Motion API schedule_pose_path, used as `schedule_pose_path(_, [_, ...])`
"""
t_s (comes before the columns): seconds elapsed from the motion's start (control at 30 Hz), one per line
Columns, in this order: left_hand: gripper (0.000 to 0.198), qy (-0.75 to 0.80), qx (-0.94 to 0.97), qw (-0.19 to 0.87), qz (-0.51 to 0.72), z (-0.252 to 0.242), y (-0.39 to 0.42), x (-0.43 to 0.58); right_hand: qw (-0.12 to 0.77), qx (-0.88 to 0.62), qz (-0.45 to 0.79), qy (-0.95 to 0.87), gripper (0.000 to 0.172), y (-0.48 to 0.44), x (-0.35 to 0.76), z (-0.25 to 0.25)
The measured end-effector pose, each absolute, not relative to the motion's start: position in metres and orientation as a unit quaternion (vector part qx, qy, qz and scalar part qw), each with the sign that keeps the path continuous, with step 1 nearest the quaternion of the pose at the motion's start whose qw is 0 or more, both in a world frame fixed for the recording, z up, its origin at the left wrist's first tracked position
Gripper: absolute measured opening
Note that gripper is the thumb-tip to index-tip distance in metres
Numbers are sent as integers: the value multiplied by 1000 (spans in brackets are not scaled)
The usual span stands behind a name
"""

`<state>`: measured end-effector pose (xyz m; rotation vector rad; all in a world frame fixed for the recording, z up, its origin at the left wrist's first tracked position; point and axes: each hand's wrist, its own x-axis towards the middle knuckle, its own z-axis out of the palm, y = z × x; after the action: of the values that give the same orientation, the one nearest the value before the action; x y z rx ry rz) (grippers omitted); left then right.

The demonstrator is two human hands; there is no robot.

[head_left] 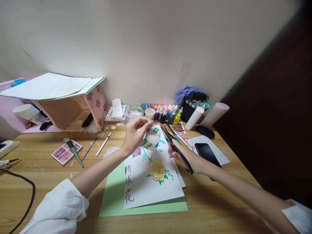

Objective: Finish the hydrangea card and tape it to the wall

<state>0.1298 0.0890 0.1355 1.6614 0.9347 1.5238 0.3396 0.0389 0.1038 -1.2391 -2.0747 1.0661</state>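
My left hand (pixel 136 134) pinches a small whitish printed piece (pixel 151 139) with green, yellow and blue marks; whether it is paper or film I cannot make out. In my right hand (pixel 179 152) is a pair of black scissors (pixel 182 156), blades pointing up and toward the printed piece. Beneath both hands lies a white sheet (pixel 141 191) with black handwritten characters, green painted stems, a raised yellow flower (pixel 157 170) and a smaller purple flower (pixel 136 151). Green paper (pixel 110 195) shows under the sheet.
Left stand a pink flowered box (pixel 97 105) and stacked paper cups (pixel 25 112). A makeup brush (pixel 73 150) lies on a pink palette (pixel 58 154). Paint bottles (pixel 172 116) line the wall. A phone (pixel 207 152) and white rolls (pixel 195 118) are at right.
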Motion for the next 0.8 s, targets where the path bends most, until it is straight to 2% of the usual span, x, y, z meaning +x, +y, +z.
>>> schedule_pose_path(0.07, [13, 362, 625, 356, 592, 130, 87, 136, 373, -421, 502, -657, 47, 38, 326, 83])
schedule_pose_path(0.17, [12, 364, 622, 373, 584, 124, 82, 148, 529, -448, 511, -509, 39, 43, 302, 69])
schedule_pose_path(0.23, [13, 364, 625, 394, 567, 124, 81, 152, 564, -480, 470, -479, 40, 46, 291, 70])
schedule_pose_path(0.37, [16, 393, 573, 393, 602, 133, 94, 142, 557, -520, 388, -519, 36, 39, 306, 80])
schedule_pose_path(0.47, [21, 419, 508, 346, 669, 143, 108, 116, 471, -549, 268, -636, 26, 30, 346, 88])
schedule_pose_path(0.6, [24, 454, 535, 315, 640, 146, 99, 80, 197, -582, 92, -784, 5, 39, 400, 92])
schedule_pose_path(0.7, [25, 496, 562, 306, 587, 141, 74, 62, 59, -541, -1, -839, 17, 57, 418, 84])
schedule_pose_path(0.8, [27, 537, 561, 301, 553, 135, 54, 51, 29, -509, -15, -860, 21, 71, 418, 71])
